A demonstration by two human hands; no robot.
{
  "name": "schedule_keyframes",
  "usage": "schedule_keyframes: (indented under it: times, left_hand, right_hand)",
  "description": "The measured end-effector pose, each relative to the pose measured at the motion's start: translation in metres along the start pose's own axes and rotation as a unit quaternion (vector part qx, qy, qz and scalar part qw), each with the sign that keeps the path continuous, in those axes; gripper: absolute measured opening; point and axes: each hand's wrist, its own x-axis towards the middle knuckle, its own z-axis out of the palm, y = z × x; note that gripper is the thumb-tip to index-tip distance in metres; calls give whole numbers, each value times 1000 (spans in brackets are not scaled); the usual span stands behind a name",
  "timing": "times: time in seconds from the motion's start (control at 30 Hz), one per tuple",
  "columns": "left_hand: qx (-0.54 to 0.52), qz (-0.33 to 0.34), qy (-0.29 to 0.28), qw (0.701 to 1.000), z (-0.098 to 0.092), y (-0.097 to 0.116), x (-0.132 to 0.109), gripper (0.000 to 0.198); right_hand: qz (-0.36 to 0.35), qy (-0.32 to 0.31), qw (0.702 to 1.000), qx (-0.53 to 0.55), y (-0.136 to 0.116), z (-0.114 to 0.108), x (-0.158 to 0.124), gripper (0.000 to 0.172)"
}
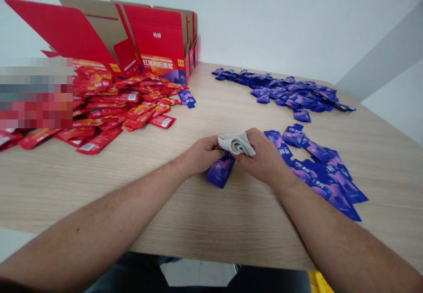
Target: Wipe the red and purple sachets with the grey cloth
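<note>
Wood-veneer tbl (pixel 231 222) | L hand (pixel 198 155), R hand (pixel 262 157): grips pinching folded grey cloth (pixel 236 144) | blue foil sachet (pixel 220 171) beneath

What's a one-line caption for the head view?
Left hand and right hand grip a grey cloth over a blue sachet.

Blue sachets (pixel 325 183) just beside right hand (pixel 264 158)
</note>
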Motion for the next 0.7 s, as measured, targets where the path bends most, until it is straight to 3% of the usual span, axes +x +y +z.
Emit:
schedule_keyframes:
  times: [0.17,0.33,0.47,0.53,0.63,0.7]
  left_hand:
    - [31,-26,12,999,-1,1,-1,11]
    - [-1,-10,35,999,1,-2,0,9]
    - [-39,-49,88,994,3,-2,2,11]
    - [-102,-80,124,984,4,0,2,14]
    - [-202,-117,177,956,5,6,3,16]
    - [-229,-125,183,948,7,8,4,16]
  right_hand:
    - [65,21,998,-7,-1,1,-1,10]
    - [13,1,1000,4,-4,3,-3,8]
    - [32,8,999,7,-13,5,-7,9]
    - [0,-36,999,34,-20,6,-10,11]
    - [-107,-161,978,85,-28,7,-14,15]
    - [-121,-163,976,81,-26,6,-13,18]
